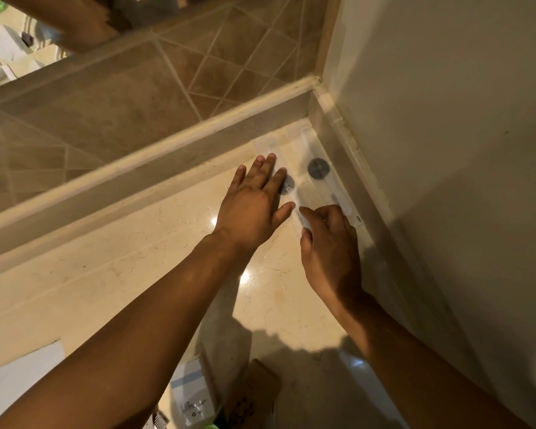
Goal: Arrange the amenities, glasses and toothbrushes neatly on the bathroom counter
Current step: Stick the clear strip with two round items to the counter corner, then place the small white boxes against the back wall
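Nearest the lens, at the bottom edge, a white sachet (191, 394) with blue print and a brown packet (254, 394) lie on the table (106, 274), partly hidden by the forearms.

Further in, the left hand (254, 202) rests flat, its grip spread, fingers extended over a long clear toothbrush packet (283, 168); a dark round sticker on that packet shows just past the fingertips. The right hand (331, 243) has its grip curled, thumb and forefinger pressing the near end of a second clear toothbrush packet (324, 181), which carries its own dark round sticker (318, 168). Whether the right fingers pinch the wrapper or only press on it cannot be told. Both packets lie side by side, parallel, tucked into the far right corner of the table, the second one just beside the side ledge.

A white paper (16, 376) sits at the lower left. The table is glossy cream marble with bright light spots. Brown diagonal tiles (167, 75) cover the back wall above a stone ledge, and a plain pale wall (446, 119) stands on the right.
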{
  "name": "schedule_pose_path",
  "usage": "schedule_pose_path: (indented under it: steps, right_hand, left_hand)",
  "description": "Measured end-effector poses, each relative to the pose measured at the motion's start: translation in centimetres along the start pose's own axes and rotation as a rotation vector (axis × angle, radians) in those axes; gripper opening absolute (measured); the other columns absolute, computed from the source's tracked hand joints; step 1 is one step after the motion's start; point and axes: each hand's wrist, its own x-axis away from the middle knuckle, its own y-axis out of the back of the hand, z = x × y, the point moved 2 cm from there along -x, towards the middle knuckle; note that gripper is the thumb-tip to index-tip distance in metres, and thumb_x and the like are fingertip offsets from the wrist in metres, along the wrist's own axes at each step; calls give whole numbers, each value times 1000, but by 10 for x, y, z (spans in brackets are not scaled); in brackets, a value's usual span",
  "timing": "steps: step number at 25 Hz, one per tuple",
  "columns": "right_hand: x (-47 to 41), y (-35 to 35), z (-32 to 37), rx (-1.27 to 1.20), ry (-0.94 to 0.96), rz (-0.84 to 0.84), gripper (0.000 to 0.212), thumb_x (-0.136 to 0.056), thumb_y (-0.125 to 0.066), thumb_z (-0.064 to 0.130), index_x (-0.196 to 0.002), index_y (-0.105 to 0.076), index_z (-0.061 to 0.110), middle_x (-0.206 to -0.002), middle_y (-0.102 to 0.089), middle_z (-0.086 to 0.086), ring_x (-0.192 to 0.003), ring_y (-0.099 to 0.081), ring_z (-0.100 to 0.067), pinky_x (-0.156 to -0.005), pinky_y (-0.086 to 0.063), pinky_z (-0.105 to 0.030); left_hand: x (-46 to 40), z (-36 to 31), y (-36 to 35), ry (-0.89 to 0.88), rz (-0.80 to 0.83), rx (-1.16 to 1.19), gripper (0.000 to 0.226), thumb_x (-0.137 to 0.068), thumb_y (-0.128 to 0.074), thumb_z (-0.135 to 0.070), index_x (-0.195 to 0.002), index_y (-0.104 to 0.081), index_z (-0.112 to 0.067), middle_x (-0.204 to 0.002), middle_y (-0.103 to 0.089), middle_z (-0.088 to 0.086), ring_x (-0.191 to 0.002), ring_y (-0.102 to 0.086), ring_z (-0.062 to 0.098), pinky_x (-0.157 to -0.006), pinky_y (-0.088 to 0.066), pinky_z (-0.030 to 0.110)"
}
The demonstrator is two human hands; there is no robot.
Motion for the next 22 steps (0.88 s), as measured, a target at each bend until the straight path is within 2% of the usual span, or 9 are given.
schedule_pose_path:
  steps: [12, 15, 19, 22]
  right_hand:
    - [-2, -3, -3, -22, 32, 14, 48, -88, -74, 13, -134, -61, 17, -118, -63, -9, -107, -63, -24, -93, -54, -38]
    - [1, 2, -2, -7, 81, 35, 44, -91, -68, 14, -134, -60, 20, -119, -62, -9, -108, -61, -25, -95, -52, -41]
    - [13, 10, -4, -108, 62, 70, 35, -94, -60, 18, -129, -62, 19, -118, -60, -8, -104, -62, -24, -92, -54, -43]
    - [56, 9, -4, -176, 201, 65, 29, -93, -57, 14, -120, -67, 10, -108, -63, -12, -91, -64, -30, -81, -54, -45]
  left_hand:
    - [-1, 0, -3, 3, -8, 14, 68, -101, -43, -55, -158, -30, -20, -169, -13, 6, -157, -10, 23, -127, -9, 43]
    - [8, -4, -1, 4, -1, 22, 68, -101, -44, -53, -157, -30, -17, -169, -17, 9, -157, -14, 26, -127, -12, 45]
    - [35, -14, 2, 37, -62, 113, 62, -99, -50, -46, -148, -44, -8, -158, -39, 18, -146, -36, 34, -120, -30, 47]
    - [80, -18, 2, 5, -177, 228, 42, -95, -56, -31, -124, -63, -1, -133, -60, 20, -120, -57, 35, -103, -47, 41]
